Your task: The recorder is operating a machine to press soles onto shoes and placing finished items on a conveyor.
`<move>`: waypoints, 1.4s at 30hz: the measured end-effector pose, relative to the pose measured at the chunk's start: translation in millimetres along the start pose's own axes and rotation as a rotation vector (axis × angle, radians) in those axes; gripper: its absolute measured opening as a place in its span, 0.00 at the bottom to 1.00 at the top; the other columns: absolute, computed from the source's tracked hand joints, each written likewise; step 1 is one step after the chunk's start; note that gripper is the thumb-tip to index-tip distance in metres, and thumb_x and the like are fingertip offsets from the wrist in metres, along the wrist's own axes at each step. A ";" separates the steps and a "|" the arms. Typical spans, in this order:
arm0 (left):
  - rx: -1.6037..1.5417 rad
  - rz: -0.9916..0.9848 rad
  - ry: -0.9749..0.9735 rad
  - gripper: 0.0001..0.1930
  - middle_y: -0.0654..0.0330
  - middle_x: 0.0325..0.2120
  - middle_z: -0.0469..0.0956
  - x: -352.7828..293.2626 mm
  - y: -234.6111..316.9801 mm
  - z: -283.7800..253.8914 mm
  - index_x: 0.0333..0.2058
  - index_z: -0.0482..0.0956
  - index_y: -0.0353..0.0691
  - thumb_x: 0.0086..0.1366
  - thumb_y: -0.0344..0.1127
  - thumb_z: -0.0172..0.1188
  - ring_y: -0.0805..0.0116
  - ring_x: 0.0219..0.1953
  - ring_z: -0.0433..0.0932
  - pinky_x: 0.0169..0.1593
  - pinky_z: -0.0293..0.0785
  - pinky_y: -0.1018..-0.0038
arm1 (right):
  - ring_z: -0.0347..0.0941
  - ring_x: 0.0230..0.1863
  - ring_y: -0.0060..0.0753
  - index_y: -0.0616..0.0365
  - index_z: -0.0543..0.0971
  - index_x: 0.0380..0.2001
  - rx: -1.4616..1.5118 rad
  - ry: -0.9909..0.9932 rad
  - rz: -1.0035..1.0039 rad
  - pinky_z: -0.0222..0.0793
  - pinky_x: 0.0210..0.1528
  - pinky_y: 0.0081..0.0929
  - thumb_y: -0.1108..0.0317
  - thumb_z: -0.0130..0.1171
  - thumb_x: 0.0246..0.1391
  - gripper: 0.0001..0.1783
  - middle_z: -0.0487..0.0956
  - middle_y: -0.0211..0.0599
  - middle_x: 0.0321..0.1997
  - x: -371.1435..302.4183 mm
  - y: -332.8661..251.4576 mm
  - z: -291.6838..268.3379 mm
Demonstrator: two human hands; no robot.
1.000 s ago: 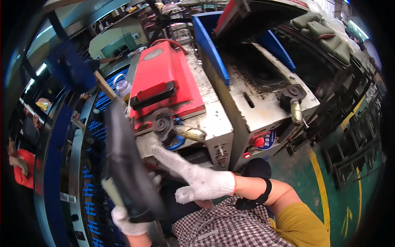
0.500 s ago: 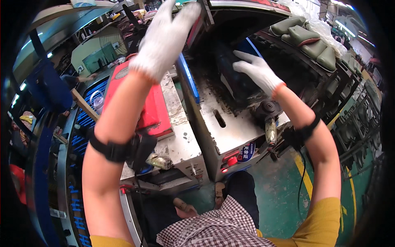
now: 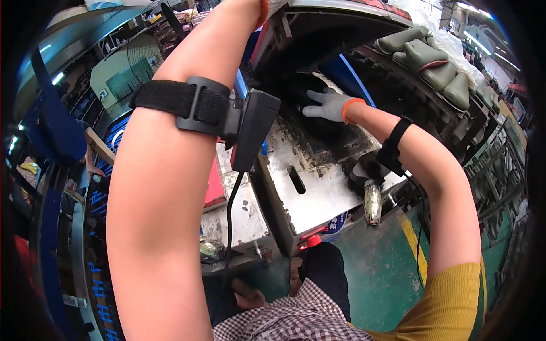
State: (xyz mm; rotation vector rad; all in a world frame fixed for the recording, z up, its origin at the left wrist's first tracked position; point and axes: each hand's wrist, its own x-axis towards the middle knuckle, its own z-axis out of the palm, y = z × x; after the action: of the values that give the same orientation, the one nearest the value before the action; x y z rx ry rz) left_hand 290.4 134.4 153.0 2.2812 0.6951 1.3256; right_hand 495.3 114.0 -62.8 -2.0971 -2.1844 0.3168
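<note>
My right hand (image 3: 327, 106), in a white knit glove with an orange cuff, reaches into the machine under its dark raised top. Its fingers are stretched out and apart, beside or against a black shape (image 3: 296, 94); the shadow hides what that is and whether they touch. My left arm stretches far up and forward past the machine's left side. Only the cuff and a sliver of my gloved left hand (image 3: 275, 7) show at the top edge; its fingers are out of sight. Below my right hand lies the machine's worn, black-smeared metal bed (image 3: 296, 199), with a slot in it.
Green shoe-shaped pieces (image 3: 441, 65) lie on a rack at the right. A red button (image 3: 310, 242) sits on the machine's front edge, and a brassy cylindrical part (image 3: 372, 203) hangs at its right. Left of it stands a second bench (image 3: 233, 213).
My left arm has reached farther forward, taking the hand almost out of view. My right hand has moved left and slightly down, deeper over the dark area.
</note>
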 end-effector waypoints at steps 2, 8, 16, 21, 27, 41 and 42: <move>0.102 0.014 -0.019 0.17 0.52 0.28 0.80 3.7 -4.0 -0.6 0.32 0.83 0.35 0.66 0.41 0.49 0.60 0.31 0.76 0.38 0.71 0.61 | 0.46 0.81 0.59 0.48 0.61 0.76 0.008 -0.003 -0.018 0.43 0.80 0.44 0.19 0.47 0.54 0.58 0.54 0.65 0.79 -7.8 1.2 -1.1; 0.045 0.264 0.159 0.18 0.42 0.42 0.84 -64.2 0.7 36.8 0.43 0.84 0.37 0.64 0.43 0.54 0.45 0.46 0.82 0.54 0.75 0.55 | 0.62 0.75 0.52 0.60 0.71 0.69 0.200 0.055 -0.222 0.56 0.75 0.35 0.41 0.53 0.68 0.39 0.69 0.56 0.72 -107.9 -3.6 -24.6; 0.244 -0.212 0.025 0.37 0.36 0.52 0.80 -195.3 -12.2 104.6 0.71 0.61 0.37 0.63 0.40 0.55 0.37 0.53 0.80 0.59 0.74 0.54 | 0.75 0.59 0.52 0.54 0.84 0.50 0.205 0.465 -0.442 0.68 0.65 0.49 0.63 0.66 0.56 0.19 0.82 0.43 0.51 -267.7 -39.1 37.1; 0.466 -0.035 0.113 0.35 0.41 0.58 0.76 -267.0 -60.2 154.4 0.68 0.66 0.35 0.60 0.32 0.58 0.44 0.60 0.75 0.65 0.71 0.56 | 0.72 0.63 0.54 0.52 0.83 0.41 0.041 0.701 -0.405 0.62 0.71 0.59 0.77 0.64 0.42 0.18 0.82 0.38 0.48 -281.6 -43.2 80.8; 0.603 -0.085 0.058 0.36 0.46 0.62 0.74 -279.7 -59.5 159.2 0.68 0.66 0.36 0.59 0.34 0.60 0.47 0.64 0.72 0.68 0.66 0.54 | 0.81 0.49 0.52 0.53 0.79 0.35 -0.080 1.027 -0.534 0.77 0.53 0.52 0.81 0.60 0.33 0.20 0.82 0.41 0.43 -277.3 -15.3 91.1; 0.583 -0.170 -0.018 0.38 0.45 0.65 0.70 -284.0 -51.4 162.9 0.69 0.63 0.36 0.60 0.34 0.60 0.45 0.68 0.68 0.73 0.58 0.52 | 0.80 0.47 0.46 0.53 0.80 0.41 -0.152 1.400 -0.331 0.75 0.53 0.45 0.79 0.58 0.49 0.14 0.82 0.39 0.42 -265.3 33.3 106.8; 0.579 -0.171 -0.012 0.38 0.45 0.65 0.70 -283.1 -51.2 163.7 0.69 0.63 0.36 0.60 0.34 0.60 0.45 0.68 0.68 0.73 0.58 0.52 | 0.79 0.48 0.48 0.56 0.80 0.42 -0.089 1.466 -0.233 0.74 0.54 0.44 0.79 0.57 0.52 0.14 0.82 0.41 0.44 -262.5 54.4 112.1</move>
State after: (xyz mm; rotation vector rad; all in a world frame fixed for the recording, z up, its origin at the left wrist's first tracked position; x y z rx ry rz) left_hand 303.8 -12.0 -143.5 2.5744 1.3825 1.1310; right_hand 537.4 -155.0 -164.4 -1.2148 -1.3855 -1.0090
